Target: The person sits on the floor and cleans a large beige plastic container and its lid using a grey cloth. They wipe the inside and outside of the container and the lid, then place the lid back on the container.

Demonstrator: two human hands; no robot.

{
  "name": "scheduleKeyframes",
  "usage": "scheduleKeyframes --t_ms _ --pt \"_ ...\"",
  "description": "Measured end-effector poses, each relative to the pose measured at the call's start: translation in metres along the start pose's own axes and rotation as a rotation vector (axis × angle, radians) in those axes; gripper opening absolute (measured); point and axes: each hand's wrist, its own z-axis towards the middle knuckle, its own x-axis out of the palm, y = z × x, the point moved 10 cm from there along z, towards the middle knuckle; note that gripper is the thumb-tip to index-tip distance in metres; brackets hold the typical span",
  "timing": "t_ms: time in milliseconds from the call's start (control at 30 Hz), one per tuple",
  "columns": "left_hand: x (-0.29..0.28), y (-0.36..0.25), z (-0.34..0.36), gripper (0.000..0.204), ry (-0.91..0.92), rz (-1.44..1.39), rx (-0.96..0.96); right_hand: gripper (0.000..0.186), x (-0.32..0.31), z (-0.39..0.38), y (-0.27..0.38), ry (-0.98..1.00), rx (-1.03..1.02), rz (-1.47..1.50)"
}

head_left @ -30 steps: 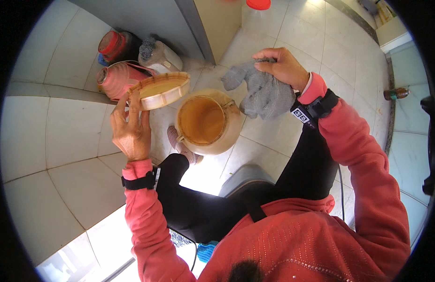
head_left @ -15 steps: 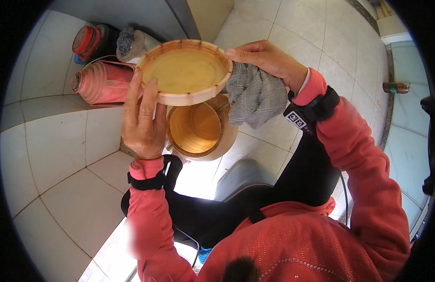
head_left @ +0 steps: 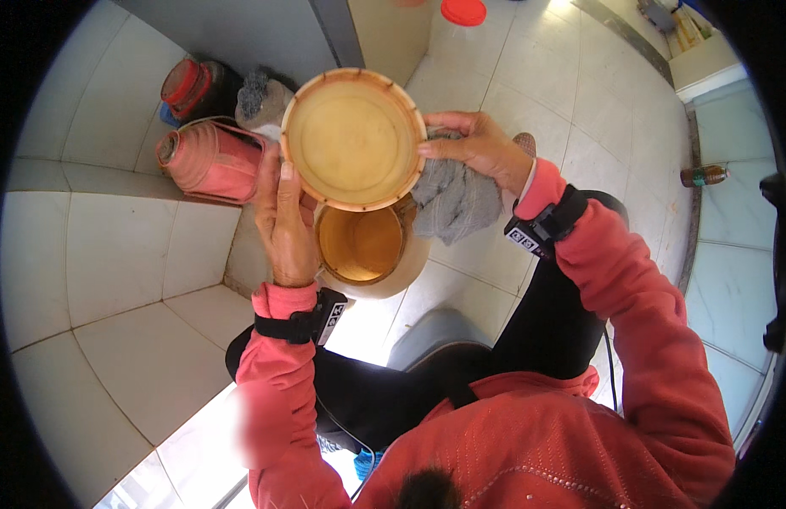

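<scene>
My left hand (head_left: pixel 287 220) grips the lower left edge of a round, pale yellow lid (head_left: pixel 350 140) with a brown-marked rim, tipped to show its broad face. At the lid's right edge, my right hand (head_left: pixel 474 144) holds it and a crumpled grey cloth (head_left: pixel 457 208), which hangs below the fingers. Under the lid stands an open cream container (head_left: pixel 403 278) with a yellow-brown interior, partly hidden by the lid and cloth.
A pink flask (head_left: pixel 208 161), a dark red-topped container (head_left: pixel 189 93) and a whitish container (head_left: pixel 270 110) are at the upper left, beside tiled walls. A red-lidded jar (head_left: pixel 463 15) is at the back, a bottle (head_left: pixel 703 176) at the right. A grey stool (head_left: pixel 427 331) is beneath me.
Both hands have come together: the lid rose and moved right over the container and is now tilted more toward me. My right hand, with the cloth, has taken hold of its edge.
</scene>
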Motion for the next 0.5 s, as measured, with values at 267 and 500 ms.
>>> scheduleKeyframes --t_ms 267,500 --pt "0.006 0.019 0.006 0.037 0.041 -0.291 -0.175 0.043 -0.002 -0.010 0.013 -0.063 -0.072 -0.113" --pt "0.000 0.006 0.009 0.027 0.086 0.148 0.095 0.050 -0.002 -0.013 0.018 -0.064 -0.106 -0.239"
